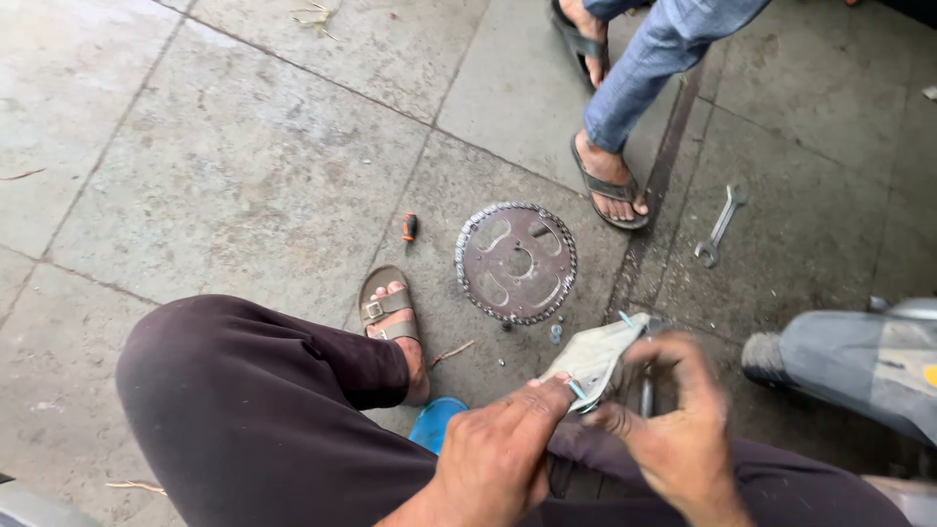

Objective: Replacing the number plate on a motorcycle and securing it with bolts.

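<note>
A: What is hidden or unclear?

B: The right hand (pixel 673 429) is motion-blurred; whether its fingers are clenched on anything I cannot tell. A dark metal tool (pixel 646 390) shows only as a sliver between the 2 hands. A grey machine part (pixel 859 361) is cut off at the frame edge, right of the sprocket (pixel 516 262).

A: And the cloth?

B: The grey rag (pixel 597 356), dirty and crumpled, sits just below-right of the sprocket. The left hand (pixel 498 454) grasps its lower edge, fingertips pinched on it.

A: Surroundings?

B: The sprocket lies flat on the paving, toothed, rusty-brown, with cut-outs. 1 wrench (pixel 720 224) lies well right of it; 1 small orange-handled tool (pixel 410 227) just left. Another person's sandalled foot (pixel 611 185) stands above-right of it.
</note>
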